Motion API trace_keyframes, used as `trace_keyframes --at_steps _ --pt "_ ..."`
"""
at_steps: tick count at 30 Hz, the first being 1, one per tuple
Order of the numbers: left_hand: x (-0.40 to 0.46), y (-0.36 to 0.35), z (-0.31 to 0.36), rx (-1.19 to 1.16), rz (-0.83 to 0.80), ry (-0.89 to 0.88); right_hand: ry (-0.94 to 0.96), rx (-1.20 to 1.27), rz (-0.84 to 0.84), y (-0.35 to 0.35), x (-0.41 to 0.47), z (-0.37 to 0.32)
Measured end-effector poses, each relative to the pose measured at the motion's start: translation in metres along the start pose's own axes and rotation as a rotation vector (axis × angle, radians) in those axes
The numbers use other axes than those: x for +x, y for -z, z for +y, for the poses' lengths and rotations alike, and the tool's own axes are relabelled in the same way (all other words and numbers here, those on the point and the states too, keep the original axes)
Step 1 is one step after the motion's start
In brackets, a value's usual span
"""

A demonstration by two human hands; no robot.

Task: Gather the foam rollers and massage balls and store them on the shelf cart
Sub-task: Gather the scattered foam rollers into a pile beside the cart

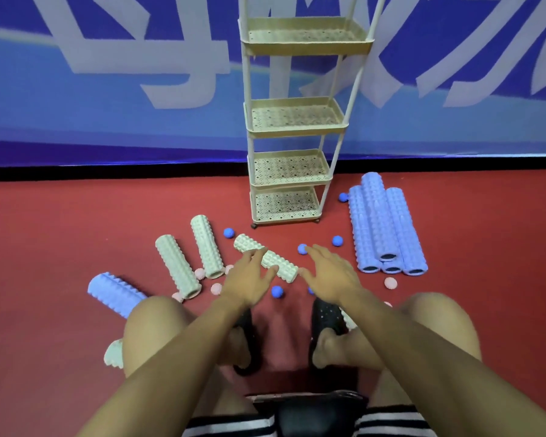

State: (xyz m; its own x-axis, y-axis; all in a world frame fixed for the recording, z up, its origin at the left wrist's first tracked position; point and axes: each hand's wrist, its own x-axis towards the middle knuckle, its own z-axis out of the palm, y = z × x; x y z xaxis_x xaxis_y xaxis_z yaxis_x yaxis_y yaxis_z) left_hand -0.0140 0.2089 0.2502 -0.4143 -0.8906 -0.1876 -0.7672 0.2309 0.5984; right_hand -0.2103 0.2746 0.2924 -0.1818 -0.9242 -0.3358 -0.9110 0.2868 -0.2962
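Note:
A cream shelf cart [297, 130] with several perforated tiers stands on the red floor against the blue wall, all tiers bare. Pale green foam rollers lie in front of it. My left hand [249, 279] reaches over the nearest green roller [281, 263], fingers spread and touching it. My right hand [331, 272] hovers open just right of that roller's end, beside a blue massage ball [302, 249]. Two more green rollers [177, 266] [206, 244] lie to the left. A stack of blue rollers [385, 228] lies to the right.
One blue roller [117, 293] lies by my left knee and a green one [114, 353] under it. Blue balls [229, 232] [337, 240] [277, 291] and pink spiky balls [390, 282] [215, 288] are scattered on the floor. My knees and black sandals fill the foreground.

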Motion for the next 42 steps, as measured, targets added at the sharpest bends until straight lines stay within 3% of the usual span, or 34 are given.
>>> trace_keyframes --at_steps 6,10,16,20,24,27,32,37,40,42 --pt "0.062 -0.047 0.034 -0.068 -0.101 -0.06 -0.109 -0.023 0.023 0.037 0.046 0.076" --pt "0.114 -0.102 0.062 -0.075 -0.231 -0.052 -0.261 0.073 0.011 0.042 0.075 0.169" --pt "0.177 -0.201 0.09 -0.137 -0.382 0.073 -0.436 0.163 -0.122 -0.027 0.101 0.293" --pt "0.214 -0.281 0.084 -0.244 -0.47 0.319 -0.518 0.242 -0.19 -0.089 0.126 0.337" --pt "0.227 -0.353 0.068 -0.387 -0.498 0.676 -0.55 0.304 -0.261 -0.151 0.151 0.37" --pt "0.224 -0.396 0.055 -0.527 -0.542 0.803 -0.563 0.351 -0.294 -0.19 0.166 0.387" --pt "0.233 -0.443 0.039 -0.496 -0.645 0.835 -0.697 0.431 -0.293 -0.243 0.18 0.409" --pt "0.234 -0.46 0.026 -0.454 -0.625 0.787 -0.81 0.374 -0.297 -0.275 0.171 0.418" --pt "0.23 -0.446 0.025 -0.42 -0.602 0.805 -0.861 0.459 -0.169 -0.274 0.171 0.411" --pt "0.221 -0.429 0.027 -0.488 -0.582 0.778 -0.811 0.544 0.032 -0.263 0.181 0.395"
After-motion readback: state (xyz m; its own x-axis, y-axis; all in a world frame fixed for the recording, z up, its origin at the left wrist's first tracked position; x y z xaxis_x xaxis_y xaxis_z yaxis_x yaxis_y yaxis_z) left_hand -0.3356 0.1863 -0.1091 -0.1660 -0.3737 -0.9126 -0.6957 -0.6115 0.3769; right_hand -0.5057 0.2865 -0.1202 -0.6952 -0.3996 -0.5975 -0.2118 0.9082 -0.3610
